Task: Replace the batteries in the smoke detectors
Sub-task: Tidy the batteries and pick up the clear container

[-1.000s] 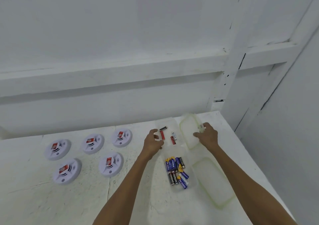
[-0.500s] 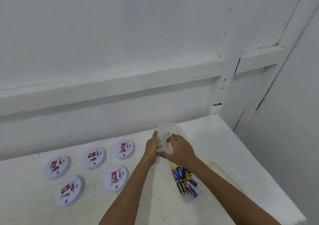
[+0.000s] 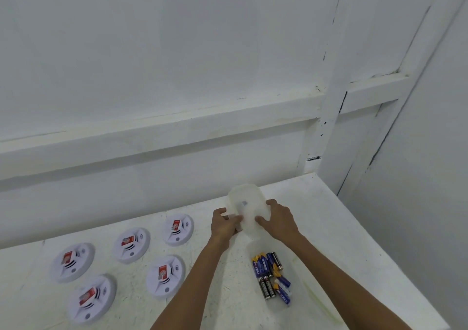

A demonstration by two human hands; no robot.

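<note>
Left hand: the left hand (image 3: pixel 224 224) grips the near left edge of the cloudy plastic box (image 3: pixel 247 203). Its fingers are curled round that edge.
Right hand: the right hand (image 3: pixel 278 219) grips the right side of the same box. Its thumb lies on top and its fingers bend round the side.
Hands together: the two hands are close, with the box between them. Both are clamped on it.
Box: it is at the back of the surface (image 3: pixel 329 228), near the wall (image 3: pixel 177 76). Its top looks closed. I cannot tell what is inside.
Batteries: the batteries (image 3: pixel 271 276) lie in a small heap near the front, just beside the right arm. Some are blue and yellow, and some are black. No hand touches them.
Smoke detectors: five white round smoke detectors (image 3: pixel 165 276) lie flat on the left part of the surface. Three are in a back row and two are in front. Each has a red patch in the middle. They are well apart from both hands.
Surface: it is white, with small marks and thin cracks.
</note>
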